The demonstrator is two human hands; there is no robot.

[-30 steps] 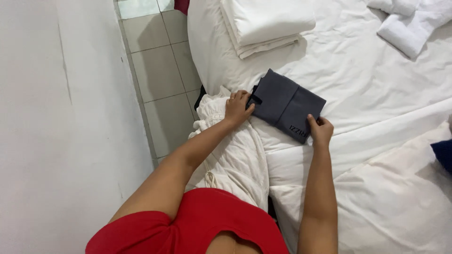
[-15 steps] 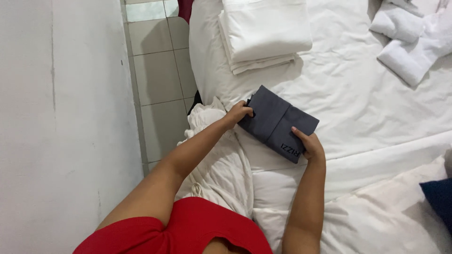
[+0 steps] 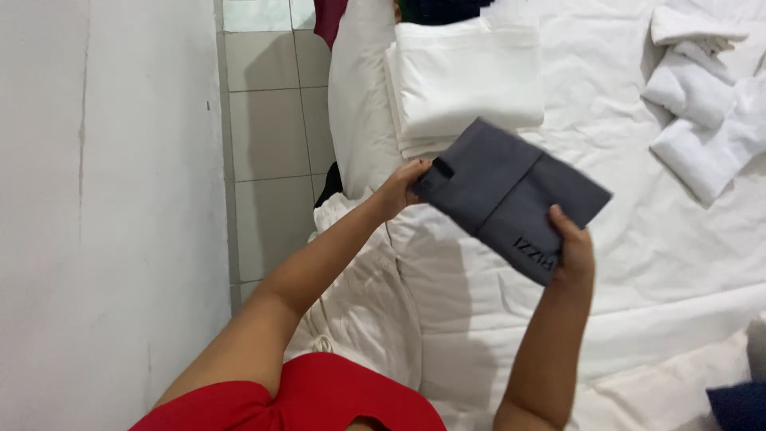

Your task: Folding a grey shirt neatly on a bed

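Observation:
A folded dark grey cloth (image 3: 511, 195) with black lettering near one edge is held up in the air over the white bed (image 3: 638, 239). My left hand (image 3: 399, 190) grips its left corner. My right hand (image 3: 570, 247) holds its lower right edge from underneath. Both arms reach forward from my red top. Just behind the cloth lies a stack of folded white sheets (image 3: 467, 80).
Rolled white towels (image 3: 702, 120) lie at the bed's upper right. A bunched white duvet (image 3: 359, 295) hangs off the bed's left side. A white wall (image 3: 104, 215) and grey floor tiles (image 3: 271, 160) are on the left. A dark blue item (image 3: 738, 405) peeks in at the lower right.
Both hands have lifted the grey cloth off the bed and carried it up and away from me, towards the stack of white sheets. The view has moved closer.

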